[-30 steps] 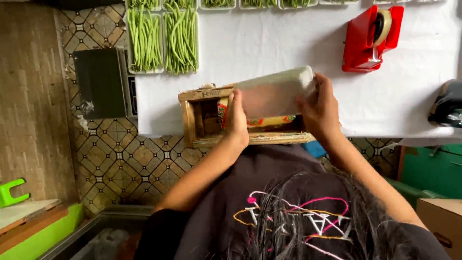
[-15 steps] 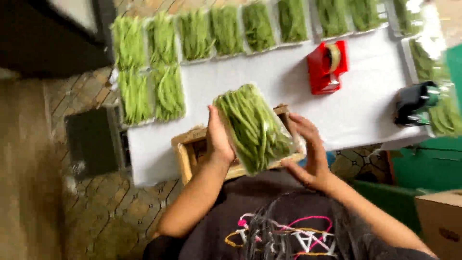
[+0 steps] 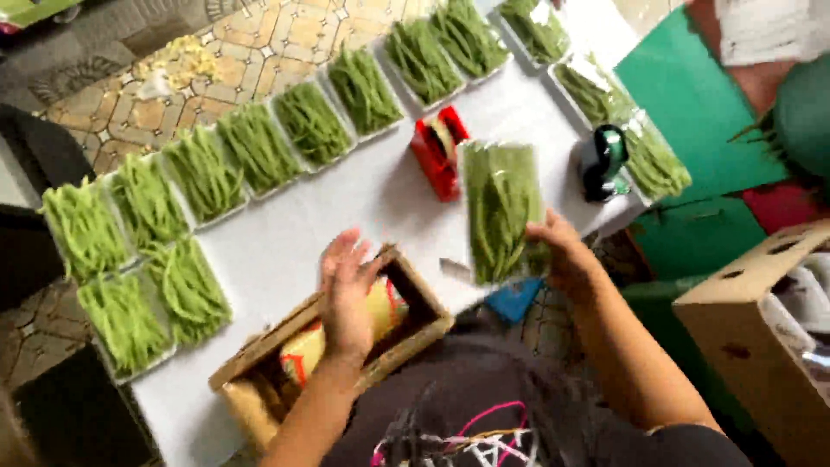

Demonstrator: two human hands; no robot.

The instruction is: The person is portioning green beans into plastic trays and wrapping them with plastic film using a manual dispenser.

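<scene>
**Wrapped bean tray held by 1 end, easy to fumble**

Head view, the only 1 here. The right hand [image 3: 566, 259] has its fingers clamped on the near end of a film-wrapped tray of green beans [image 3: 501, 212], which hangs in the air over the white table [image 3: 363, 207], just in front of the red tape dispenser [image 3: 439, 151]. The left hand [image 3: 346, 290] holds nothing, fingers spread apart, hovering over the wooden box [image 3: 415, 324] at the table's near edge.

What I'd worry about: the pinch is on just 1 end, and cling film is slick, so the tray could tip or slide out. It also sits close to the tape dispenser and the dark green-and-black tool [image 3: 603, 160], so a clip against either could tear the wrap. The frame is blurry, so I can't tell how tight the film is.

Materials: glossy clear film, long thin bright green pods, shallow rectangular pale trays. A row of open trays of beans [image 3: 259, 147] runs along the far side. The box is rough unfinished wood with a yellow and red roll [image 3: 380, 316] inside. The tablecloth is plain and matte, and there's a brown cardboard carton [image 3: 761, 320] at right.
</scene>
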